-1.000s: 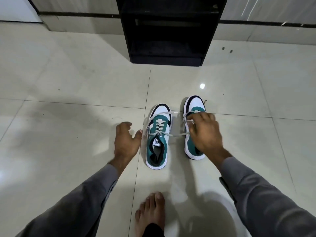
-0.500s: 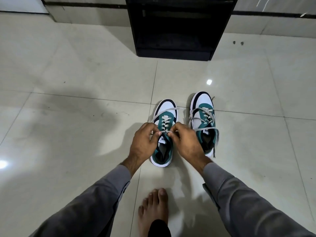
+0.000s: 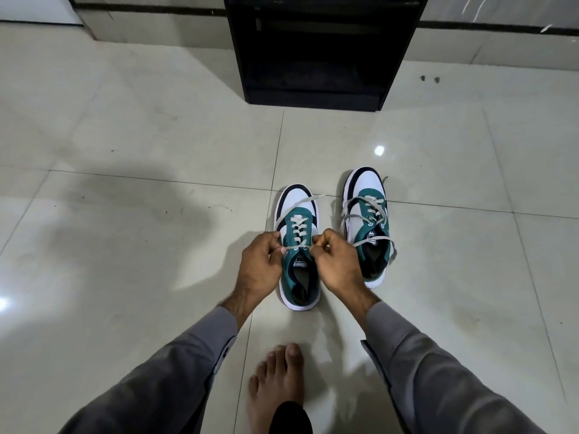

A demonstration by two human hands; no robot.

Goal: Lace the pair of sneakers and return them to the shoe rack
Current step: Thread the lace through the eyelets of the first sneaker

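Two white, teal and black sneakers stand side by side on the tiled floor, toes pointing away from me. Over the left sneaker (image 3: pixel 297 214) my left hand (image 3: pixel 260 264) and my right hand (image 3: pixel 335 264) each pinch one end of its grey lace (image 3: pixel 297 245), pulled across the top eyelets. The right sneaker (image 3: pixel 366 220) stands untouched, its lace (image 3: pixel 366 211) lying loose over the tongue and side. The black shoe rack (image 3: pixel 316 51) stands straight ahead against the wall, its lower shelf dark and open.
My bare foot (image 3: pixel 277 383) rests on the floor just behind the sneakers. Pale glossy tiles (image 3: pixel 125 151) spread to both sides, with a few dark specks (image 3: pixel 429 78) to the right of the rack. A wall skirting runs along the back.
My right hand left the right sneaker and my left hand rose from the floor; both came onto the left sneaker's lace ends and now pull them apart.
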